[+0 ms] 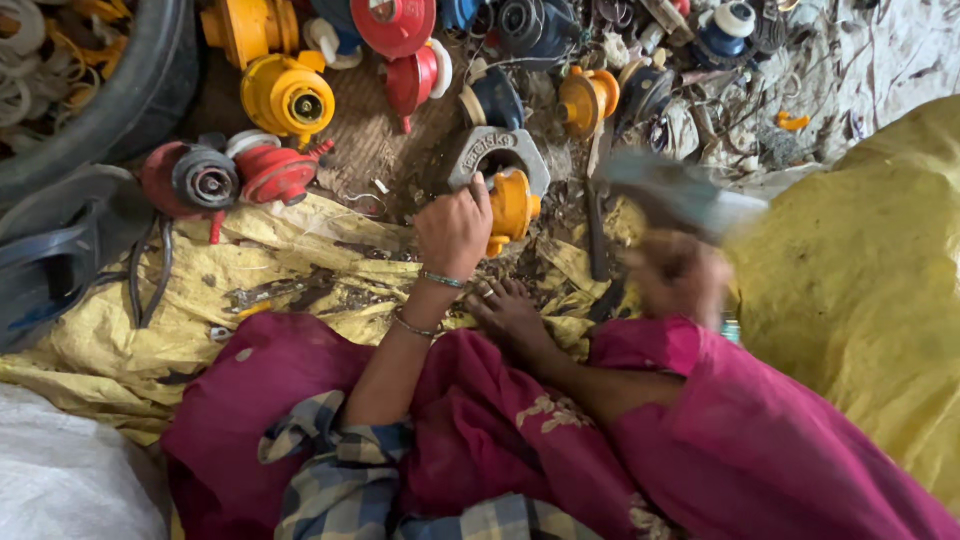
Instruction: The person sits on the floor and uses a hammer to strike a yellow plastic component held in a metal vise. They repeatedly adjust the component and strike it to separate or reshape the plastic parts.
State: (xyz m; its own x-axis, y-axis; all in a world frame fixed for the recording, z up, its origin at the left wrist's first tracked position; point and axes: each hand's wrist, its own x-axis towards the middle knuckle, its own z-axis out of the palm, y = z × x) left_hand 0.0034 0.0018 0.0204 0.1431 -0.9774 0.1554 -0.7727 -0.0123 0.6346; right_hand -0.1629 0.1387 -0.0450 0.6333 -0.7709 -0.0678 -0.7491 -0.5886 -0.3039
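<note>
Nearest, magenta cloth (740, 450) covers the person's lap, with a bare foot (510, 312) on the yellow sheet (300, 255). The left hand (455, 228) is closed around an orange regulator part (513, 208), held against a grey metal block (495, 152). The right hand (675, 275) is motion-blurred, gripping a hammer (680, 195) raised just right of the part. Beyond lie red and yellow regulators (285, 95).

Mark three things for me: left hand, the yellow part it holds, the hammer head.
left hand (455, 228), head view, on the back of the hand
yellow part (513, 205), head view, on its round yellow body
hammer head (672, 192), head view, on the blurred grey head
</note>
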